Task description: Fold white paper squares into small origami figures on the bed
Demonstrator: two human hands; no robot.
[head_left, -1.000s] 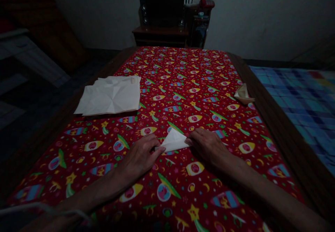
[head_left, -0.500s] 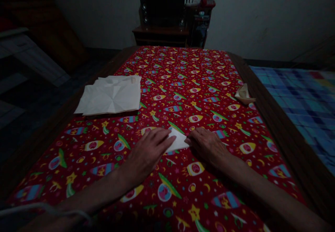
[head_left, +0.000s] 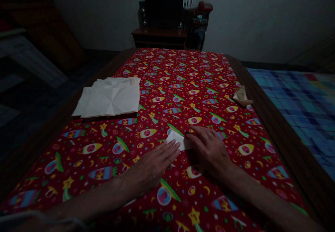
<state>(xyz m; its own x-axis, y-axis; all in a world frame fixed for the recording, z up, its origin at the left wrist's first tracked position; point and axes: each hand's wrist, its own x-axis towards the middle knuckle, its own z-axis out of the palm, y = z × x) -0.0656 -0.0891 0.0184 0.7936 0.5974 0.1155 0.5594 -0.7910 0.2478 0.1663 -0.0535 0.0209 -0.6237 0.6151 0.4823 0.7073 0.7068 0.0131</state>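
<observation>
A small folded piece of white paper (head_left: 172, 137) lies on the red patterned cloth in front of me. My left hand (head_left: 156, 162) rests flat at its near left side, fingers stretched out with the tips on the paper. My right hand (head_left: 209, 148) is over the paper's right end, its fingers loosely bent and apart, hiding that corner. No grip on the paper shows in either hand.
A stack of creased white paper sheets (head_left: 107, 97) lies on the table's left side. Near the right edge sits a small folded paper shape (head_left: 242, 96). A dark screen (head_left: 163, 6) stands beyond the table; a blue checked cloth (head_left: 282, 102) is at right.
My left hand has slid down and right, its fingers now flatter on the paper. My right hand's fingers have loosened from the paper's right corner and spread over it.
</observation>
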